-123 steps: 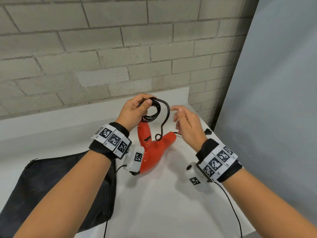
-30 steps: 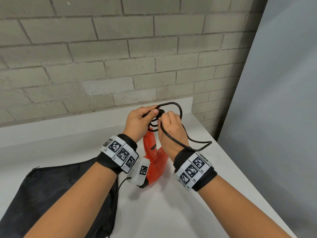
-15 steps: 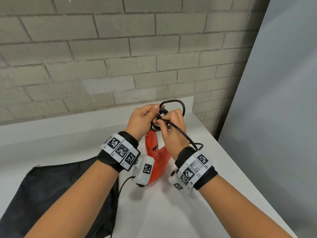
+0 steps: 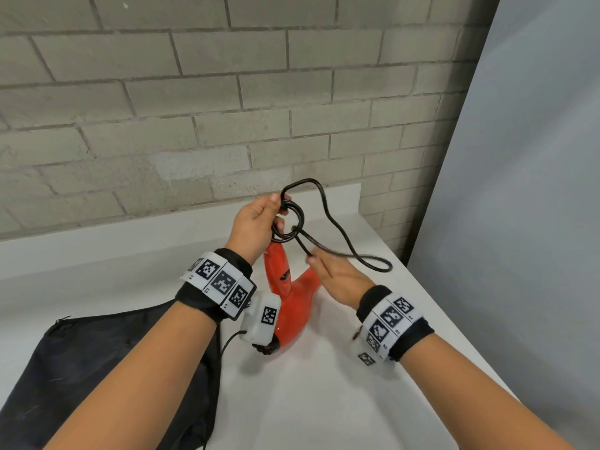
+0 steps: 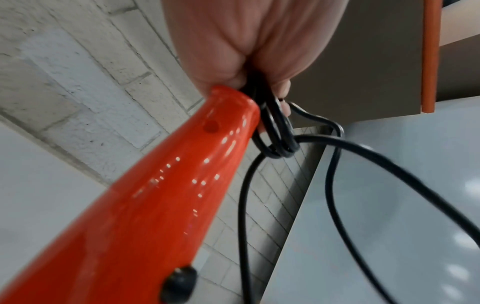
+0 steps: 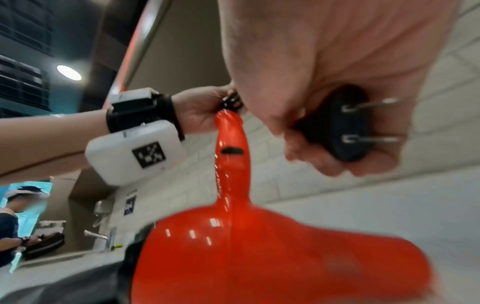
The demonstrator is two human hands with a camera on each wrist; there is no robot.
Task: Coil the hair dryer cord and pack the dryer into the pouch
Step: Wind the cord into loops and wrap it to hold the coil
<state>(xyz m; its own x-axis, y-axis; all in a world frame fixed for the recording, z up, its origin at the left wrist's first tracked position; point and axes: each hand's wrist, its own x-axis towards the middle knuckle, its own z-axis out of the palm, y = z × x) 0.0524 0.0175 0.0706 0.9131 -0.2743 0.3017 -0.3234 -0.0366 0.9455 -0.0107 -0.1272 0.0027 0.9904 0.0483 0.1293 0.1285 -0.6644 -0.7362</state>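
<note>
The red hair dryer (image 4: 292, 297) stands on the white table with its handle pointing up. My left hand (image 4: 256, 222) grips the small coil of black cord (image 4: 289, 222) at the handle's top; in the left wrist view the coil (image 5: 275, 133) hangs from my curled fingers beside the dryer handle (image 5: 161, 205). My right hand (image 4: 337, 277) is lower and to the right, curled round the black plug (image 6: 340, 127) with its two prongs showing. A loose cord loop (image 4: 373, 261) trails to the right. The black pouch (image 4: 104, 368) lies flat at lower left.
A grey brick wall (image 4: 227, 108) backs the white table (image 4: 324, 401). A pale blue panel (image 4: 519, 222) closes the right side, close to the table's right edge. A thin black cable (image 4: 224, 345) runs from the left wrist camera.
My right hand has pulled away from the coil, down and to the right, drawing the plug end through so a longer cord loop hangs out. The left hand keeps hold of the coil.
</note>
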